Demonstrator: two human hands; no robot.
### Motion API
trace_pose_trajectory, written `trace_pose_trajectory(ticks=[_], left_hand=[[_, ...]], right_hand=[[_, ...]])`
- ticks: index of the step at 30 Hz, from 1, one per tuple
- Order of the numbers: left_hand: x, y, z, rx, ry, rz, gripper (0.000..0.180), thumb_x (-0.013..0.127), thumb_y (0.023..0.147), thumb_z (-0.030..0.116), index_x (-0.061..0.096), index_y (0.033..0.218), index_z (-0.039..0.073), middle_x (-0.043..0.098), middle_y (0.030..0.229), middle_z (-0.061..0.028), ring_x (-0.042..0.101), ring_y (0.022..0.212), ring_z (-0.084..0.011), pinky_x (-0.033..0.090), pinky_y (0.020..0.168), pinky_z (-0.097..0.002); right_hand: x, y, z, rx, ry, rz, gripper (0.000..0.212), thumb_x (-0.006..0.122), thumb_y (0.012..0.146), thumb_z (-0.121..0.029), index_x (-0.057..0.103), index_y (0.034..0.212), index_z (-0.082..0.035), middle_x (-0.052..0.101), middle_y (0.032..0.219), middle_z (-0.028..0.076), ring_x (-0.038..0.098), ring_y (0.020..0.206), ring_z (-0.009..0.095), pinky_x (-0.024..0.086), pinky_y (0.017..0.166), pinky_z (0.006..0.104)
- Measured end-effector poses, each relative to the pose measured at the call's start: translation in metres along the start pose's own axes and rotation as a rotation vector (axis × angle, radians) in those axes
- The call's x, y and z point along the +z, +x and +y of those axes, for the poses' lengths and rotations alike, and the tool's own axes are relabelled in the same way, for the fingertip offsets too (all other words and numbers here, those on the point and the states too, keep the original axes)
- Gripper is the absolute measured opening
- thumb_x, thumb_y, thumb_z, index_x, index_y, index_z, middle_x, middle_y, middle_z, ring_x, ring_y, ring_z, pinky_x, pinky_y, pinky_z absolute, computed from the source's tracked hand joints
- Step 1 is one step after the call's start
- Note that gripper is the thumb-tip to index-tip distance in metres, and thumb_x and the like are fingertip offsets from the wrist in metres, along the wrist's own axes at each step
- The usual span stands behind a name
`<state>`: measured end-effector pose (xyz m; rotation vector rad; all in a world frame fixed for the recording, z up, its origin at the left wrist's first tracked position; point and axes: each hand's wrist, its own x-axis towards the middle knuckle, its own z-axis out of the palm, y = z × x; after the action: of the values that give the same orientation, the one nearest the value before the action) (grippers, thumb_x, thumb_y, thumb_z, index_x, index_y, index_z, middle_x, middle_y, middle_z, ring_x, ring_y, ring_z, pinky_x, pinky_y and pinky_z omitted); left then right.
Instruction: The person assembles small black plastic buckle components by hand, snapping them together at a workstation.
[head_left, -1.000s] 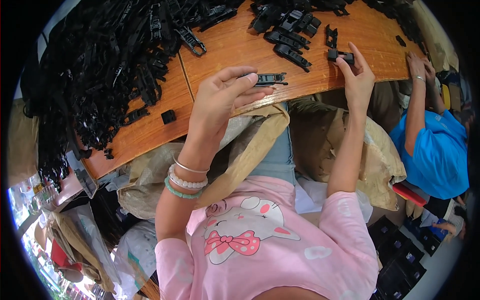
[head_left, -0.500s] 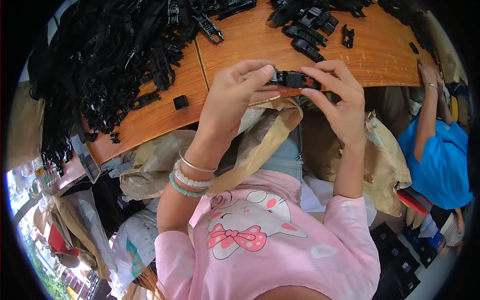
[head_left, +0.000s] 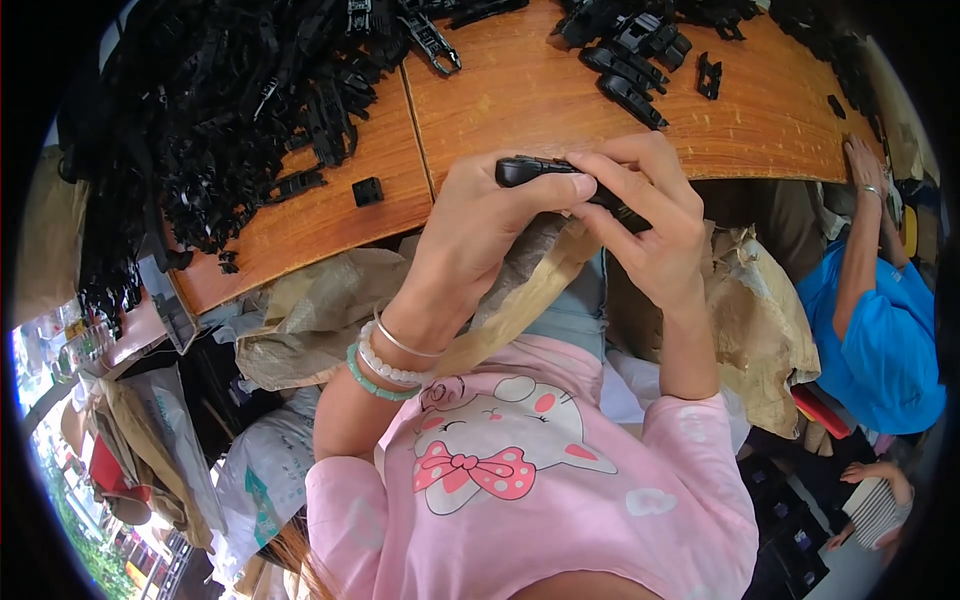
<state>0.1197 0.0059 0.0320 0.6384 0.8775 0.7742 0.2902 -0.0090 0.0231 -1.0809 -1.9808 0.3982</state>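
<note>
Both my hands up at the near edge of the wooden surface (head_left: 520,100), w/ one black plastic buckle (head_left: 560,178) between them. Left hand (head_left: 490,225): fingers closed round the buckle's left end, thumb on top, rounded tip poking out past it. Right hand (head_left: 650,225): fingers curled over the buckle's right part, so most of that end is hidden. Buckle's long axis runs roughly left-right, right end dipping a bit toward me; rounded end points to my left.

Packaging: crumpled brown paper sack (head_left: 330,320) below my left wrist, spreading to the left under the surface edge; more brown sack (head_left: 760,320) right of my right forearm. A white woven bag w/ a green-blue mark (head_left: 255,480) sits lower left, well below the fingers. Can't make out the mark's shape.

Beyond the fingers: big heap of black straps and buckles (head_left: 220,130) to the upper left, a small group of loose black buckles (head_left: 630,60) just above the fingers, one small square black piece (head_left: 367,190) left of my left hand. Far right, another person in a blue shirt (head_left: 880,340), their hand (head_left: 865,160) on the surface edge. Beaded bracelets (head_left: 385,365) on my left wrist.
</note>
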Motion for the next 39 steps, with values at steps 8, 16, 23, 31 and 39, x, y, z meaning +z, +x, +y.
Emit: trace_pose_trajectory(ticks=[8, 16, 23, 31, 39], left_hand=[[-0.01, 0.026, 0.005, 0.366, 0.525, 0.13, 0.018, 0.062, 0.087, 0.016, 0.066, 0.087, -0.002, 0.065, 0.079, -0.0073, 0.06, 0.07, -0.013, 0.048, 0.066, -0.0265], [0.019, 0.099, -0.009, 1.054, 1.408, -0.011, 0.02, 0.063, 0.079, 0.007, 0.061, 0.099, 0.003, 0.055, 0.098, -0.0131, 0.058, 0.086, -0.0311, 0.049, 0.073, -0.0372], [0.014, 0.087, -0.012, 0.956, 1.495, 0.034, 0.022, 0.066, 0.077, 0.011, 0.059, 0.095, 0.003, 0.052, 0.098, -0.0122, 0.054, 0.09, -0.0311, 0.047, 0.076, -0.0401], [-0.009, 0.047, 0.002, 0.262, 0.569, -0.035, 0.023, 0.065, 0.078, 0.007, 0.054, 0.096, -0.004, 0.059, 0.086, -0.0109, 0.06, 0.079, -0.0185, 0.05, 0.069, -0.0311], [-0.009, 0.007, 0.016, 0.1, 0.042, -0.134, 0.037, 0.061, 0.086, 0.012, 0.052, 0.115, -0.01, 0.062, 0.09, -0.012, 0.064, 0.077, -0.0162, 0.053, 0.073, -0.0246]], right_hand=[[0.021, -0.021, -0.001, 0.169, 0.149, -0.064, 0.034, 0.071, 0.07, -0.003, 0.062, 0.103, -0.001, 0.06, 0.091, 0.012, 0.058, 0.085, 0.03, 0.048, 0.074, 0.0374], [-0.031, 0.001, 0.07, 0.375, -0.341, 0.307, 0.025, 0.054, 0.08, 0.004, 0.065, 0.101, -0.005, 0.059, 0.108, 0.012, 0.057, 0.099, 0.027, 0.047, 0.08, 0.0357], [-0.074, -0.004, 0.167, 0.146, -0.697, 0.214, 0.019, 0.059, 0.081, -0.001, 0.067, 0.097, -0.008, 0.059, 0.114, 0.008, 0.052, 0.106, 0.028, 0.038, 0.089, 0.0409], [-0.032, 0.004, 0.045, 0.546, 0.29, 0.378, 0.039, 0.068, 0.077, 0.004, 0.058, 0.114, -0.003, 0.062, 0.106, 0.009, 0.059, 0.087, 0.014, 0.049, 0.078, 0.0301], [0.001, -0.003, 0.011, 0.337, 0.724, 0.237, 0.039, 0.07, 0.071, 0.009, 0.06, 0.108, 0.004, 0.062, 0.103, 0.013, 0.06, 0.093, 0.018, 0.049, 0.083, 0.0299]])
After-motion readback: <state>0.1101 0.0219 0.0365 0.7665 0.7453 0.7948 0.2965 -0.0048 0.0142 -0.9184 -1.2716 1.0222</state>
